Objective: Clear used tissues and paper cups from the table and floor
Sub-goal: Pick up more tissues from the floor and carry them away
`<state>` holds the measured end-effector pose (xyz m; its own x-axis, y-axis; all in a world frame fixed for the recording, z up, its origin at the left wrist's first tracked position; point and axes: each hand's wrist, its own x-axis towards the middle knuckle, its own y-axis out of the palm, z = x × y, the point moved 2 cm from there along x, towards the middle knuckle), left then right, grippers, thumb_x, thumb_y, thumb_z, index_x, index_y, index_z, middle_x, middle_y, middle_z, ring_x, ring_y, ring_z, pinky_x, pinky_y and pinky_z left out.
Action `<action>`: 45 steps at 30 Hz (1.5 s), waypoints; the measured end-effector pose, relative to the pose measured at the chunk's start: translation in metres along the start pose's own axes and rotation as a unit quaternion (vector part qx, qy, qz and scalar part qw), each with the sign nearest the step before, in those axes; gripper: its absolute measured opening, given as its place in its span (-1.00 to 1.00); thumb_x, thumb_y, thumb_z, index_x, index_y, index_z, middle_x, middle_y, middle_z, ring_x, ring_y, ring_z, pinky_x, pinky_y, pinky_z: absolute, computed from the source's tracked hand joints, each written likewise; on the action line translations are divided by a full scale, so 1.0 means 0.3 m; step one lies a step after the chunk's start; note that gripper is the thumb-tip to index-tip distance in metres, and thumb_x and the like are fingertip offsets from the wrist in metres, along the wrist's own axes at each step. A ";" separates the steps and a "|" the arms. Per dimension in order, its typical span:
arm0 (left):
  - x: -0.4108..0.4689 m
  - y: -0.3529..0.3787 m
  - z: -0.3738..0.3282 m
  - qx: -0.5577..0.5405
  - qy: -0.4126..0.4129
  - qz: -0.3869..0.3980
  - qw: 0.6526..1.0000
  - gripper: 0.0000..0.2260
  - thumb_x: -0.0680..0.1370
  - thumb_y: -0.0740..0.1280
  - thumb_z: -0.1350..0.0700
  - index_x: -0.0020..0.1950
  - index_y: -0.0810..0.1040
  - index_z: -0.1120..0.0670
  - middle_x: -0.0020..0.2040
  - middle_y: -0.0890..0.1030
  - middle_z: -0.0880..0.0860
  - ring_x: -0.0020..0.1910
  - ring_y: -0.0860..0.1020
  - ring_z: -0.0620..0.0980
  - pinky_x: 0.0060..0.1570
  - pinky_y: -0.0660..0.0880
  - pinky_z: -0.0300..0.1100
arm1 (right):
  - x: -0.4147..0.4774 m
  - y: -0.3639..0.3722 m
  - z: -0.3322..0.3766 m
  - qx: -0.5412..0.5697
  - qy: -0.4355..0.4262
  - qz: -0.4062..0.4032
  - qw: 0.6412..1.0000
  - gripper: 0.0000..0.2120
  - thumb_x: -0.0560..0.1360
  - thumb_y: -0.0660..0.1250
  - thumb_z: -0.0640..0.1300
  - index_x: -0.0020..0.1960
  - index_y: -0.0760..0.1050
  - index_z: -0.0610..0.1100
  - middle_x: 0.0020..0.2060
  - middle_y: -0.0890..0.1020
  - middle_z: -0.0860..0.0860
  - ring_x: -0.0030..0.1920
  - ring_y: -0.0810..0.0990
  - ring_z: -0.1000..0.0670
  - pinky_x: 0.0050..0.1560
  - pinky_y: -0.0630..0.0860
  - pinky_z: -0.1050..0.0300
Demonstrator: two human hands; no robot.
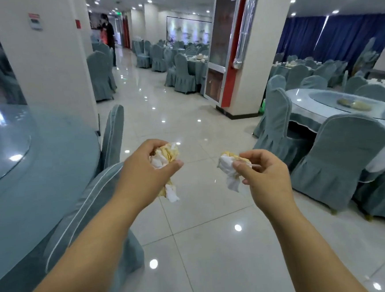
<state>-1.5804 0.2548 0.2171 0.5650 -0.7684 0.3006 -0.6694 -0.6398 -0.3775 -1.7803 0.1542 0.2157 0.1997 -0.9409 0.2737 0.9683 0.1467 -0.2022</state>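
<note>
- My left hand point(142, 170) closed round a crumpled tissue wad point(164, 157), white w/ yellow stains; a tail hangs below the fist.
- My right hand point(265, 177) pinches a 2nd tissue point(228, 166) btwn thumb & fingers, same staining.
- Both held out over the tiled floor point(218, 247), hands apart.
- Round table point(28, 181) w/ glass top at my left, covered chair point(81, 212) just beside it.
- Yellowish bits on the right table point(318, 113), prob. cloths; too blurred to tell.

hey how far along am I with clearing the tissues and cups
Done, apparently: the near table on the left shows no tissues or cups on its visible part. In hand: the left hand grips one stained tissue wad, and the right hand pinches another crumpled tissue. Left: both need binning; no bin or paper cups show. Something still lies on the right table.
</note>
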 end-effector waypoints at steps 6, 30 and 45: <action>0.344 0.161 0.002 0.015 -0.029 -0.051 0.998 -0.71 0.42 0.46 -0.02 0.07 0.46 -0.15 -0.09 0.54 -0.20 -0.17 0.52 -0.22 -0.32 0.39 -0.38 | 0.492 0.079 -0.069 0.018 -0.022 0.055 0.998 -0.90 0.43 0.44 -0.16 -0.10 0.55 -0.02 -0.17 0.64 0.06 -0.18 0.60 0.07 -0.18 0.57 0.16; 1.946 0.181 0.532 0.107 -0.042 -0.159 0.981 -0.67 0.43 0.43 -0.06 0.14 0.44 -0.11 -0.07 0.51 -0.18 -0.15 0.51 -0.22 -0.40 0.41 -0.49 | 2.025 1.092 -0.350 0.069 -0.055 0.191 0.978 -0.90 0.43 0.44 -0.17 -0.06 0.56 -0.09 -0.18 0.65 -0.01 -0.21 0.61 0.01 -0.20 0.57 0.11; 2.859 0.158 0.872 0.105 -0.119 -0.304 0.939 -0.70 0.42 0.45 -0.02 0.12 0.50 -0.09 -0.08 0.53 -0.21 -0.15 0.52 -0.20 -0.34 0.39 -0.47 | 2.975 1.838 -0.406 0.079 -0.144 0.336 0.927 -0.92 0.44 0.42 -0.16 -0.09 0.54 -0.05 -0.17 0.62 0.01 -0.15 0.62 -0.05 -0.16 0.63 0.06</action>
<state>-1.0013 -0.4316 0.2279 0.9205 -0.2215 0.3218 -0.0927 -0.9241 -0.3709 -1.0862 -0.6418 0.2341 0.7764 -0.5025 0.3804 0.6153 0.7350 -0.2849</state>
